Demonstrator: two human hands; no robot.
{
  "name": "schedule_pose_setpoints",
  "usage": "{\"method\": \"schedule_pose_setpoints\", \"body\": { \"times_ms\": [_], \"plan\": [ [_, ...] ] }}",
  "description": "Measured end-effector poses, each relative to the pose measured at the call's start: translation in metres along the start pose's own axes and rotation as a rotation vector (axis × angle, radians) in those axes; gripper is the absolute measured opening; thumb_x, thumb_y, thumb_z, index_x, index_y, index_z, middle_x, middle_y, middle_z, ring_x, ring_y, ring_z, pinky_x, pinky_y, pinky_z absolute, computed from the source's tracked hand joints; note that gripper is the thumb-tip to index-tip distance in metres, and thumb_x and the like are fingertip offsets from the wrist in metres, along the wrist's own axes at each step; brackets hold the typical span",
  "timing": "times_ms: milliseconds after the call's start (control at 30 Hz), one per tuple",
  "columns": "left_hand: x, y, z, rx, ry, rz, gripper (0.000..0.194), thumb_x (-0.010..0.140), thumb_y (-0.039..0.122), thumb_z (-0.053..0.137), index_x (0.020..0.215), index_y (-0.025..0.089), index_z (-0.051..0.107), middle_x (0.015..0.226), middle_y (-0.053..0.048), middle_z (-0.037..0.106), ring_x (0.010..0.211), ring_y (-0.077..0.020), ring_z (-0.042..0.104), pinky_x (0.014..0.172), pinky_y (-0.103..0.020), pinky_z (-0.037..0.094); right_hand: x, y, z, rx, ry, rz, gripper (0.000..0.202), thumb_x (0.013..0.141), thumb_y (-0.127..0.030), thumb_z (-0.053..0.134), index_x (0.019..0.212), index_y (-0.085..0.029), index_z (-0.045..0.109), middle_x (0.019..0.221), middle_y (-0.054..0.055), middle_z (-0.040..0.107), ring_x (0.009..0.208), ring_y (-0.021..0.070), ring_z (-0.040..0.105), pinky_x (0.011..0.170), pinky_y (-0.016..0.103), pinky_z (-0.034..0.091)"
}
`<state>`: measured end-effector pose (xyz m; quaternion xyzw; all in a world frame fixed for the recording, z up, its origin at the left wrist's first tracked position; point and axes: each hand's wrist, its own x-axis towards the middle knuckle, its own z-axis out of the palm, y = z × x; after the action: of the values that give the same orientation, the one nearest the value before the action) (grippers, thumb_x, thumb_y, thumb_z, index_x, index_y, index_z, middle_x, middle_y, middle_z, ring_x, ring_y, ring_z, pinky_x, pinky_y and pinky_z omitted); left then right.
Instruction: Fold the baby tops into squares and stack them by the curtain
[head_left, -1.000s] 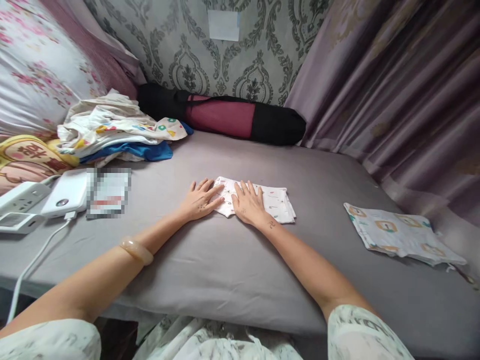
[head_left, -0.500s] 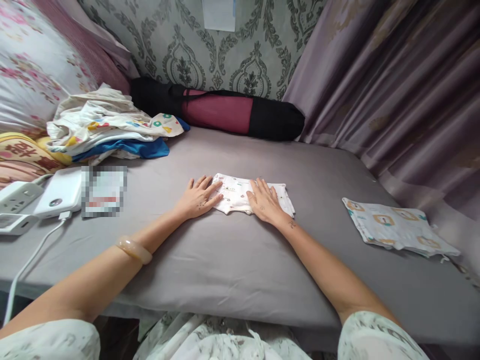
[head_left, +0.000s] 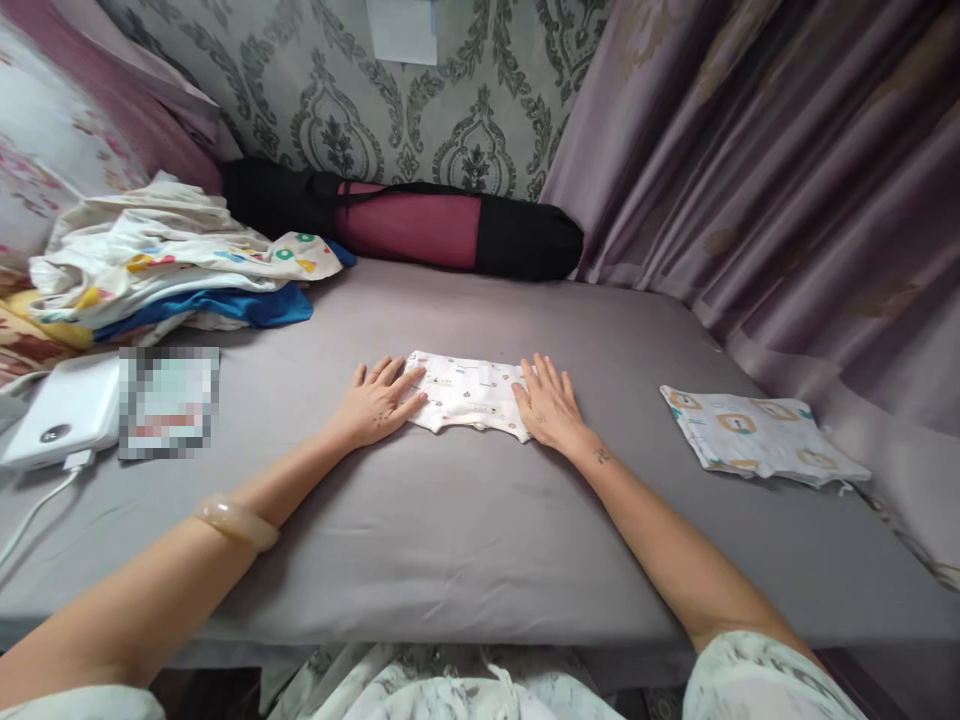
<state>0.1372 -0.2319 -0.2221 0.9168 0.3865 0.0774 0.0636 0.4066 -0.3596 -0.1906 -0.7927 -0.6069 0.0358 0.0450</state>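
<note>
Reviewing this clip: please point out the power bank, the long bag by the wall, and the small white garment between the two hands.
Power bank (head_left: 66, 412): head view, on its white top face.
Long bag (head_left: 411, 228): head view, on its dark red middle section.
White garment (head_left: 471, 388): head view, on its printed cloth.

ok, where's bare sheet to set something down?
Bare sheet between right hand and folded cloth; between white garment and long bag; from garment to near edge. Crowded: left end, with clothes pile and white power bank.
</note>
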Motion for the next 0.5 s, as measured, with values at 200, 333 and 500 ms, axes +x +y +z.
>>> {"method": "schedule_pose_setpoints", "body": {
  "times_ms": [200,333,500],
  "plan": [
    [0.0,0.002,-0.002,0.025,-0.025,-0.019,0.063,0.097,0.059,0.022,0.152,0.03,0.034,0.158,-0.009,0.032,0.147,-0.0332,0.023,0.116,-0.057,0.016,-0.003,0.014,0.009,0.036,-0.044,0.039,0.062,0.101,-0.043,0.019,0.154,-0.011,0.028,0.162,0.012,0.019,0.15,0.026,0.012,0.12,0.048,0.013],
    [0.001,0.005,-0.004,0.048,-0.077,-0.041,0.064,0.097,0.057,0.021,0.153,0.028,0.032,0.16,-0.009,0.029,0.148,-0.0325,0.021,0.116,-0.057,0.014,-0.002,0.014,0.01,0.071,-0.043,0.042,0.062,0.101,-0.042,0.021,0.154,-0.011,0.027,0.162,0.011,0.019,0.15,0.0256,0.01,0.121,0.047,0.011],
    [0.003,0.003,-0.008,0.002,-0.102,-0.036,0.065,0.095,0.058,0.024,0.151,0.028,0.036,0.159,-0.011,0.03,0.147,-0.0343,0.023,0.114,-0.058,0.017,0.002,0.022,0.002,0.221,-0.062,0.064,0.063,0.097,-0.038,0.035,0.154,-0.01,0.028,0.162,0.014,0.019,0.15,0.0244,0.015,0.12,0.041,0.017]
  ]
}}
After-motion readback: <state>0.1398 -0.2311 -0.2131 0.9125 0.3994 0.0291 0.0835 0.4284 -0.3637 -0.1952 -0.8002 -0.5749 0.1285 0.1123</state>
